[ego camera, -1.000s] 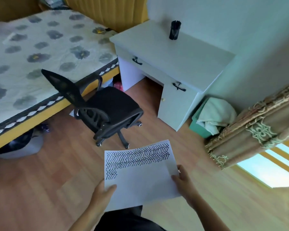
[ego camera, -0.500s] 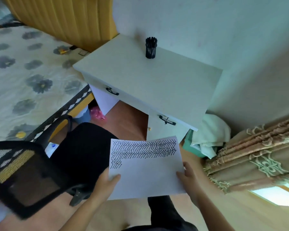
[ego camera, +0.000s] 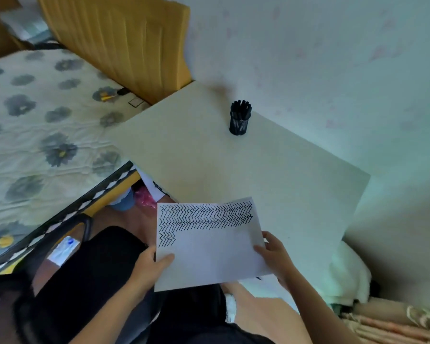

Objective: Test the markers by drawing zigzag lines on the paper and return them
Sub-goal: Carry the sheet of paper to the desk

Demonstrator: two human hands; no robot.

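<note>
Head view: the left hand and right hand each pinch a side edge of the paper, held above the desk's near edge. Thin and floppy, it needs both edges supported. Farther back, markers stand in their cup.

I see a pale wall with faint pink marks behind the white surface, whose left corner meets an upright yellow padded headboard. To the left lies a bed under a cream cover printed with grey flowers, edged with a black-and-white checked band. A black chair stands at the lower left. Light is soft, bluish.
</note>
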